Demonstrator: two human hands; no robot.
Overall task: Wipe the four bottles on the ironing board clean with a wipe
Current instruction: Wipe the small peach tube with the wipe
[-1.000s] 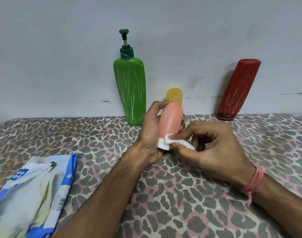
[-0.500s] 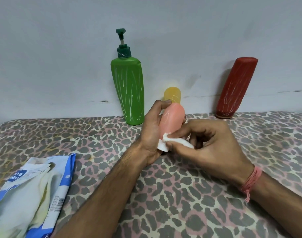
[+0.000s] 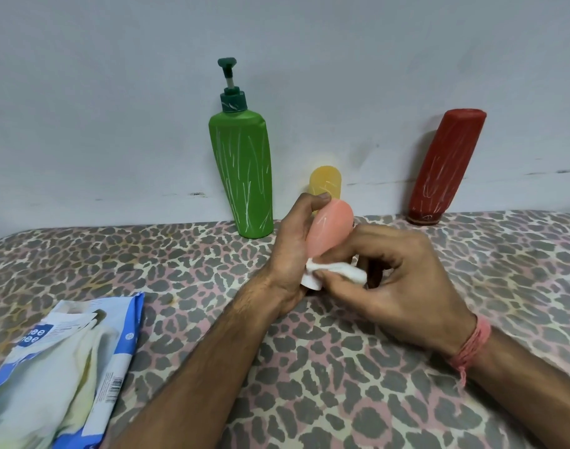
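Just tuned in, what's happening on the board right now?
A person is wiping bottles. The left hand grips a pink bottle held cap-down, while the right hand pinches a white wipe against its lower end near the white cap. A green pump bottle, a yellow bottle and a red bottle stand at the wall on the leopard-print board, untouched and carrying pale streaks. The wipes pack lies at the left.

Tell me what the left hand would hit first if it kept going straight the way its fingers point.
Probably the yellow bottle, standing just behind the pink bottle that the left hand grips. The fingers point up and away toward the wall. Depth is unclear, so it might pass beside it.
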